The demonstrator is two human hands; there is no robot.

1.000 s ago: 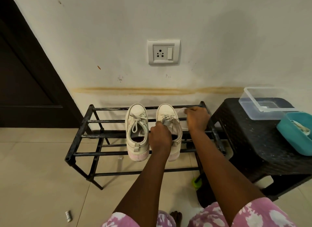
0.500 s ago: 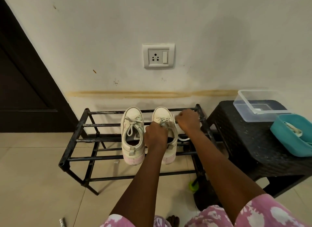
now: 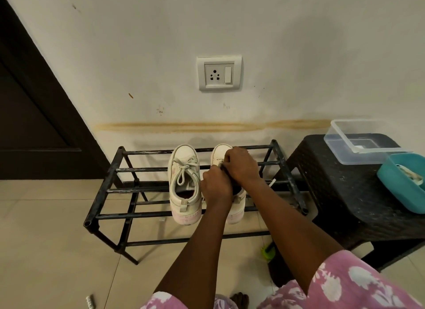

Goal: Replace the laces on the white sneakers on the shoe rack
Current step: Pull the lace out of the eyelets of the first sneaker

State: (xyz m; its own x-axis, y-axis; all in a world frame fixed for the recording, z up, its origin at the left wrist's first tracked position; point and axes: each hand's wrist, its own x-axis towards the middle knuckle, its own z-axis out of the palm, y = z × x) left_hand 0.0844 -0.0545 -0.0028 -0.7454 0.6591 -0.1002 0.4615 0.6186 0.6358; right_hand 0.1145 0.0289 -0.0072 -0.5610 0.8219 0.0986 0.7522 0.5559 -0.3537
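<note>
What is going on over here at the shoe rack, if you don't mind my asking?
A person appears to be unlacing the right sneaker on the rack. The left hand grips the shoe at its opening, while the right hand pinches at its lace, whose loose end hangs out to the right. The left sneaker beside it is untouched, its lace tied in a bow.

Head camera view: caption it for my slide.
Left hand and right hand grip the right sneaker at its lacing on a black shoe rack; left sneaker tied.
</note>
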